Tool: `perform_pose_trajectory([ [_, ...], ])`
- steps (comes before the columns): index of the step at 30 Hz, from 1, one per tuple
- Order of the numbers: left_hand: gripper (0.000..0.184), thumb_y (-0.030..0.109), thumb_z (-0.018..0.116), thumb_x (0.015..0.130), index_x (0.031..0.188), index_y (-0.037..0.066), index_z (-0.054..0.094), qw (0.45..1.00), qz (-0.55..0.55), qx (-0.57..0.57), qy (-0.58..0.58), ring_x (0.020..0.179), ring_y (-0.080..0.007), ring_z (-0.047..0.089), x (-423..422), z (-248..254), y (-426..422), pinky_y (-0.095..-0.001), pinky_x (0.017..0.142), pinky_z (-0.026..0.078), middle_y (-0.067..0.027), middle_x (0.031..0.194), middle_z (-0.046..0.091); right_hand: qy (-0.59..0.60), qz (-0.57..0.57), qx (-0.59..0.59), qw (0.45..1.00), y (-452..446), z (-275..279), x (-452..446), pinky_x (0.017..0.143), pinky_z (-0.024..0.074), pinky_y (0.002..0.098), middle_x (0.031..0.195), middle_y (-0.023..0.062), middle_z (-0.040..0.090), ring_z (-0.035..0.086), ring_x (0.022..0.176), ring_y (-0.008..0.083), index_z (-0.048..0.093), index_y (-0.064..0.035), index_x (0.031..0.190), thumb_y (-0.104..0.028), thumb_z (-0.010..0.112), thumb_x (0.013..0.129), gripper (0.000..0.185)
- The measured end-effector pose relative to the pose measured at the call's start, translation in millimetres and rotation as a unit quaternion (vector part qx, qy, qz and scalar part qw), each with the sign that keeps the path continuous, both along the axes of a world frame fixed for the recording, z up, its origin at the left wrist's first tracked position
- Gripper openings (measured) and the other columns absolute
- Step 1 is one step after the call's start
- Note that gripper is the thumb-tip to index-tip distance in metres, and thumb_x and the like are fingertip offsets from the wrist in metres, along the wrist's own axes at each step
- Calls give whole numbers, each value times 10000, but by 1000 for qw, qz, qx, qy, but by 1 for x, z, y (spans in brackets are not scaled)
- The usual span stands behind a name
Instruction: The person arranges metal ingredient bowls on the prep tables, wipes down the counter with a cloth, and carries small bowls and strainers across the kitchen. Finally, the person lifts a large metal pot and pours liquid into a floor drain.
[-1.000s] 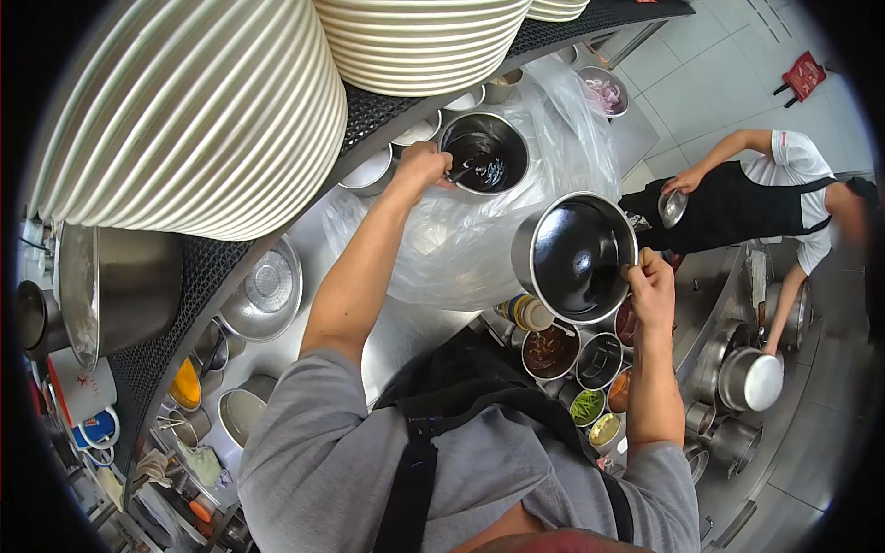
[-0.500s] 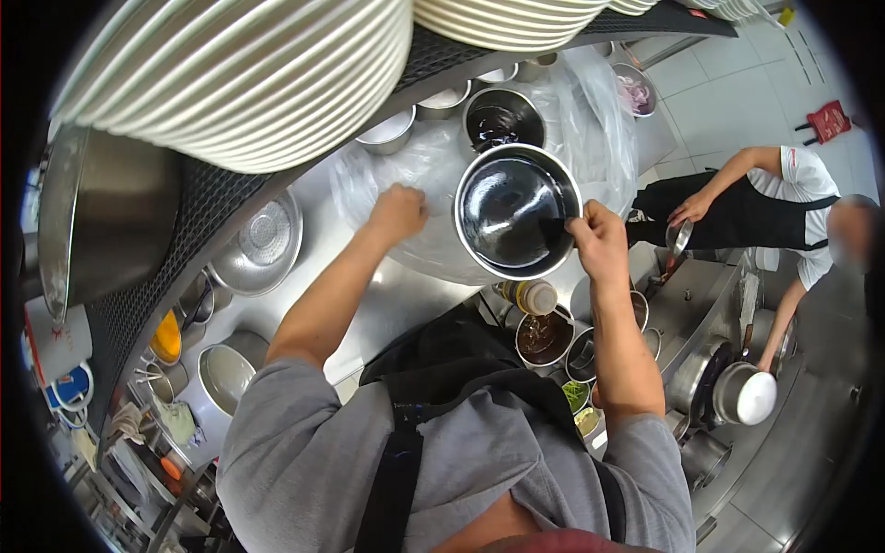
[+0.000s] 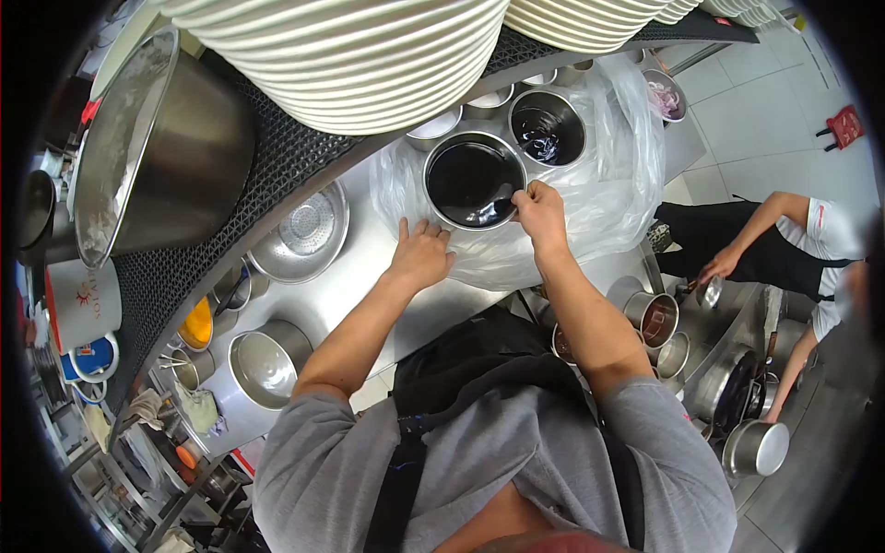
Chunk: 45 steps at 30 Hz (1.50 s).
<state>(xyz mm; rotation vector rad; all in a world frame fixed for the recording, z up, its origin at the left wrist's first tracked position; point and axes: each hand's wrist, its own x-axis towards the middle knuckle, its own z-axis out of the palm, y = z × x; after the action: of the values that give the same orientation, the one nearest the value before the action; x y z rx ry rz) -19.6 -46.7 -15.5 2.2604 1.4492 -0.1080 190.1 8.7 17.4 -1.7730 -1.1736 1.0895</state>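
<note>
My right hand (image 3: 540, 214) grips the right rim of a steel pot (image 3: 474, 181) of dark liquid, over the plastic sheet (image 3: 599, 198). Just below and left of that pot, my left hand (image 3: 422, 254) is empty with its fingers spread, near the sheet's edge. A second steel pot (image 3: 548, 128), also with dark liquid, stands on the sheet behind and to the right. Whether the held pot rests on the sheet is hard to tell.
Stacked white plates (image 3: 369, 69) and a large steel pot (image 3: 175, 152) sit on the black shelf. A perforated bowl (image 3: 307, 229) lies at left. At right, a co-worker in a black apron (image 3: 751, 241) holds a pan (image 3: 756, 448) and a small bowl.
The held pot has moved left, beside the second pot. My left hand has let go of something in the second pot and opened near the held one. The camera view has shifted.
</note>
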Motion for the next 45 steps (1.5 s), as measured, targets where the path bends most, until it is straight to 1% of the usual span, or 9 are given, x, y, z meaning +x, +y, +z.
perform_pose_trajectory([
  [15, 414, 233, 617, 784, 1148, 41, 565, 1000, -24, 14, -10, 1225, -342, 410, 10, 1, -5, -627, 994, 271, -159, 1236, 512, 73, -26, -30, 997, -8, -32, -1, 532, 508, 340, 619, 199, 597, 639, 562, 258, 568, 73, 727, -209, 634, 800, 298],
  [19, 391, 199, 636, 783, 1124, 15, 581, 991, -6, 17, -135, 1132, -359, 491, 22, 41, -2, -524, 974, 358, -187, 1162, 559, -50, 82, 15, 995, -6, 6, 46, 664, 498, 371, 711, 190, 641, 643, 640, 293, 655, 26, 822, -294, 643, 812, 320],
  [25, 324, 220, 617, 838, 1055, -21, 612, 937, 101, -133, -308, 824, -254, 641, 61, 40, 7, -311, 701, 510, -175, 1038, 630, -186, -81, 105, 974, 67, -5, 127, 709, 495, 394, 781, 210, 652, 648, 764, 345, 659, 9, 900, -250, 623, 815, 275],
  [27, 348, 280, 575, 885, 1085, -4, 599, 844, 270, -349, -305, 761, -185, 637, 66, 18, 2, -278, 596, 487, -141, 973, 638, -231, -107, 105, 961, 91, -30, 136, 720, 488, 405, 803, 217, 648, 638, 792, 348, 643, 11, 868, -246, 617, 800, 267],
  [30, 362, 314, 507, 930, 1138, 23, 563, 742, 383, -404, -375, 774, -156, 622, 70, 12, -2, -259, 583, 464, -104, 929, 623, -82, -48, -17, 995, 110, -49, 141, 718, 475, 422, 806, 234, 630, 618, 782, 365, 611, 24, 776, -242, 605, 765, 267],
  [33, 433, 320, 479, 939, 1218, -11, 473, 703, 430, -357, -440, 796, -180, 624, 67, 10, 1, -272, 616, 463, -91, 923, 608, -122, 4, 7, 992, 116, -47, 144, 692, 468, 425, 745, 238, 605, 597, 721, 373, 571, 33, 704, -221, 577, 735, 256],
  [39, 422, 266, 498, 938, 1235, -31, 464, 755, 406, -324, -401, 817, -166, 622, 66, -14, -3, -263, 628, 472, -92, 957, 612, -104, 36, 10, 994, 107, -36, 145, 640, 454, 428, 680, 229, 583, 581, 680, 372, 560, 34, 678, -201, 562, 724, 240],
  [40, 415, 234, 510, 931, 1239, -39, 459, 786, 378, -308, -380, 819, -160, 620, 66, -21, -6, -256, 627, 472, -97, 967, 615, -106, 40, 26, 993, 104, -39, 145, 542, 466, 361, 590, 170, 581, 605, 542, 232, 532, 42, 675, -176, 587, 746, 236],
  [45, 357, 167, 599, 873, 1162, -32, 536, 886, 275, -217, -303, 811, -159, 630, 71, -26, -8, -263, 614, 504, -110, 904, 639, -2, 47, 4, 999, 101, -42, 149, 556, 473, 342, 616, 142, 593, 616, 558, 197, 620, 45, 810, -202, 588, 831, 249],
])
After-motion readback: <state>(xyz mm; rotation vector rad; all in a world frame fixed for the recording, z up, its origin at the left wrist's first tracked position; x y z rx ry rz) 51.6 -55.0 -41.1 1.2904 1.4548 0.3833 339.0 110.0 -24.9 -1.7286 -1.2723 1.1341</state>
